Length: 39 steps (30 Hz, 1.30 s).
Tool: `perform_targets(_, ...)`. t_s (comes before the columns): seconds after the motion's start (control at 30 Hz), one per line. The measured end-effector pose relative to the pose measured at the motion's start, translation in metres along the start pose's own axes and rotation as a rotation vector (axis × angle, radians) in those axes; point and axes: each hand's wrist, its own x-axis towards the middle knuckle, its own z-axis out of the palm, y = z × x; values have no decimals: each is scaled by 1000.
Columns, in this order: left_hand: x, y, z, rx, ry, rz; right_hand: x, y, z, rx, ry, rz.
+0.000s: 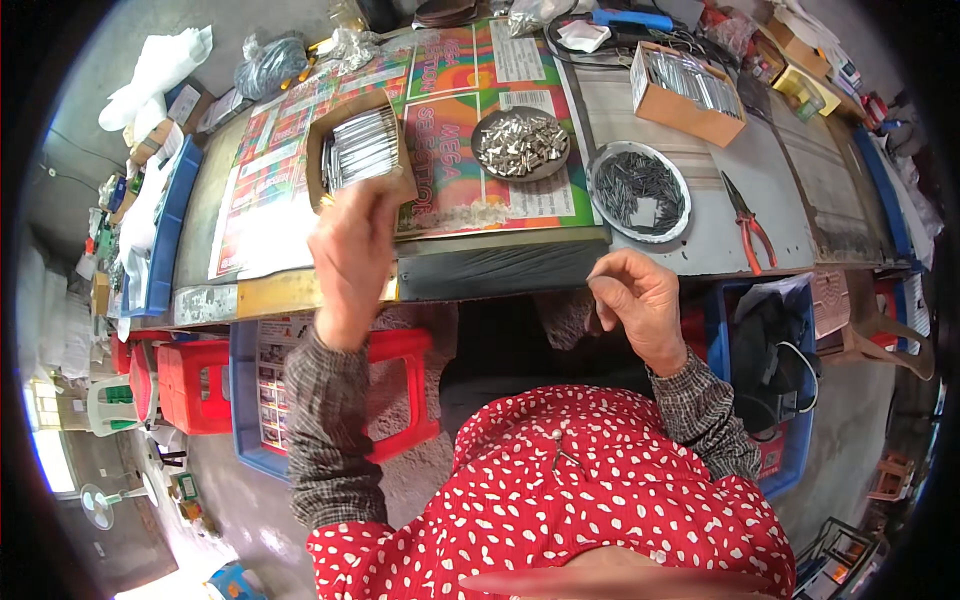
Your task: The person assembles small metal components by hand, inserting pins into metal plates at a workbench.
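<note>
My left hand (352, 255) reaches over the front edge of a cardboard box (402, 135). Inside the box lie many thin silvery metal rods (360, 145). Its fingers are bunched together and slightly blurred; what they hold, if anything, is hidden. My right hand (640, 305) hovers just off the table's front edge, thumb and fingers curled into a pinch. Whatever sits in that pinch is too small to make out. Closest to it stands a round white-rimmed bowl (685, 205) of dark thin metal pieces. A grey dish (520, 178) of small silvery metal pieces lies between the hands.
Red-handled pliers (757, 235) lie at the right on the table (710, 240). Behind them is another cardboard box (700, 125) of metal rods. Printed colourful sheets (440, 190) cover the left part of the tabletop. Blue crates (258, 440) and a red stool (415, 400) stand below.
</note>
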Motion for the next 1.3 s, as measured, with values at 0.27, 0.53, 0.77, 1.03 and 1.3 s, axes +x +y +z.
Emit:
perform_targets(0.27,52,-97,6,221,-236,-82,5,-1,3,-19,-20,12)
perform_targets(0.53,67,-120,16,285,-429,-30,8,0,1,-38,-7,32)
perform_targets(0.77,65,-120,22,243,-400,15,9,-4,0,-41,-22,79)
perform_targets(1.03,73,-126,19,279,-496,14,13,-2,-3,-53,-87,123)
perform_targets(1.3,68,-131,24,197,-443,55,11,-9,-16,-139,-36,80)
